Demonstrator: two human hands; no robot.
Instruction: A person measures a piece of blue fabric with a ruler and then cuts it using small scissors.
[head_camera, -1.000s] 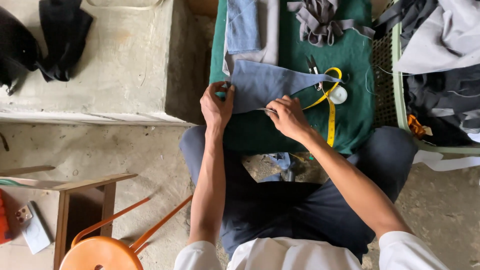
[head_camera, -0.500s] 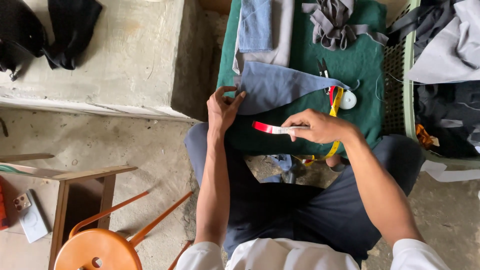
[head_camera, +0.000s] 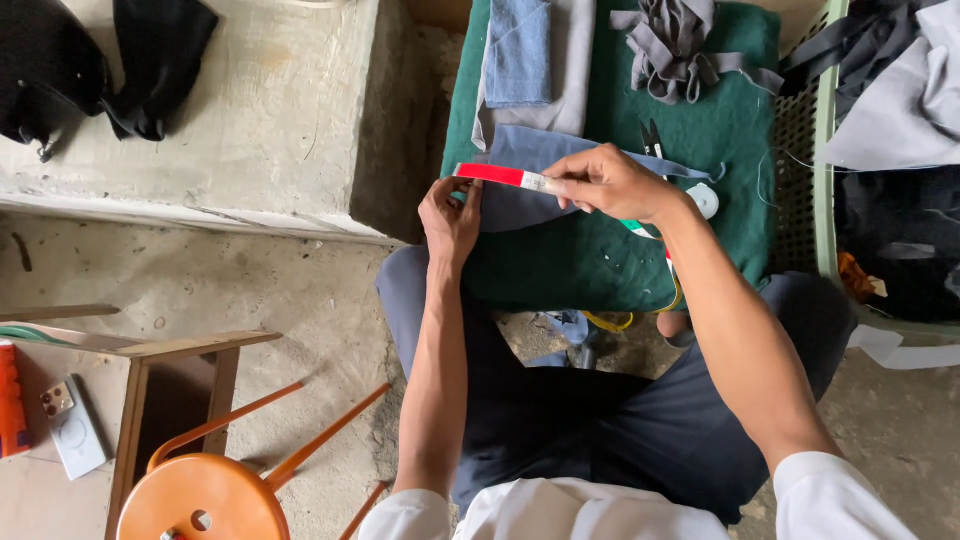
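Observation:
A red and white measuring tape is stretched across a blue-grey piece of cloth on a green padded board. My right hand pinches the tape near its middle. My left hand holds the left end of the tape and the cloth's edge at the board's left side. The rest of the tape, yellow and green, trails under my right wrist toward a white round case. Small scissors lie just beyond my right hand.
Folded blue and grey cloth and a heap of grey strips lie at the board's far end. A green basket with dark and grey fabric stands at right. An orange stool, wooden bench and concrete block are at left.
My right hand picked the tape up from the right of the board and drew it left over the cloth. My left hand now holds its end at the cloth's left edge.

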